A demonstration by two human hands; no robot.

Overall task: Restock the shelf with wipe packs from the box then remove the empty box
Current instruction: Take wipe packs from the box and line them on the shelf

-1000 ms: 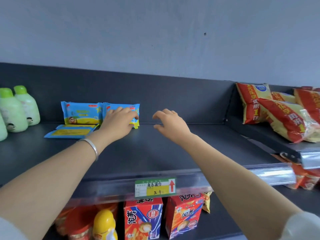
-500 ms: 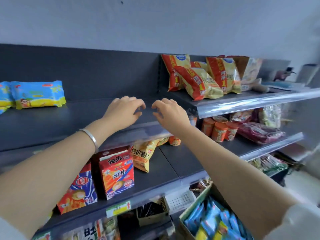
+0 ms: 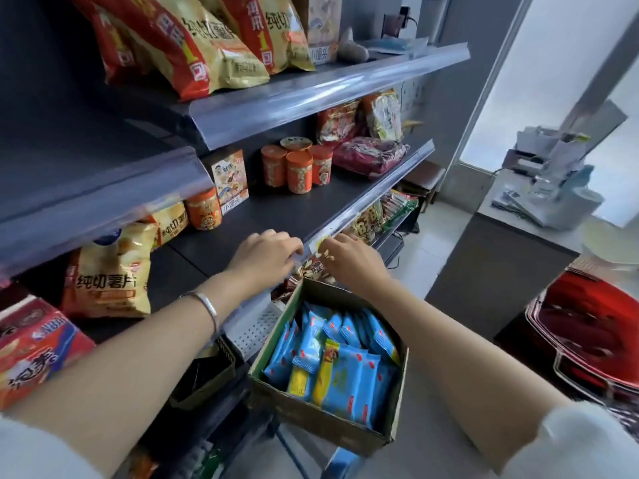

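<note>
An open cardboard box [image 3: 313, 414] stands low beside the shelving, filled with several blue and yellow wipe packs [image 3: 340, 364] standing on edge. My left hand [image 3: 264, 255], with a silver bracelet on the wrist, hovers above the box's far end at the front edge of a dark shelf [image 3: 276, 216]. My right hand [image 3: 351, 259] is next to it, a little to the right. Both hands hold nothing, fingers loosely curled and apart. The wipe packs placed on the upper shelf are out of view.
Shelves carry chip bags [image 3: 107, 271], orange tubs [image 3: 299, 167], a small carton [image 3: 230, 181] and red juice boxes [image 3: 33, 344]. Large snack bags [image 3: 193, 39] fill the top shelf. A grey counter [image 3: 525, 243] with papers and a red basket [image 3: 587, 326] stand to the right across a tiled aisle.
My view has swung right and down from the upper shelf with the placed wipe packs. Both empty hands dropped from that shelf to just above the box.
</note>
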